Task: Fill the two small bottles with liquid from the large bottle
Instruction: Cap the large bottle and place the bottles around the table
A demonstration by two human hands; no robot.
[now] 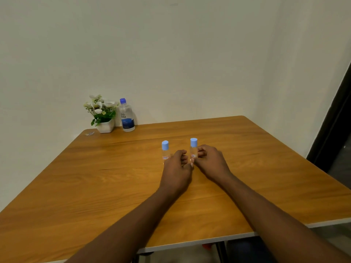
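Two small clear bottles with light blue caps stand upright in the middle of the table. The left small bottle (165, 151) is just beyond my left hand's knuckles, which hide its base. My left hand (176, 168) lies between the two bottles, fingers curled, with nothing seen inside them. The right small bottle (193, 147) has the thumb and fingertips of my right hand (210, 162) pinched against its right side. My left fingertips are close to its base. The large clear bottle (126, 116), with a blue cap and blue label, stands capped at the back left by the wall.
A white pot of artificial flowers (103, 114) stands just left of the large bottle. A small wrapper (89, 133) lies at the table's back left corner. The wooden table (266, 158) has its front edge near me, and a dark door frame (334, 118) rises at the right.
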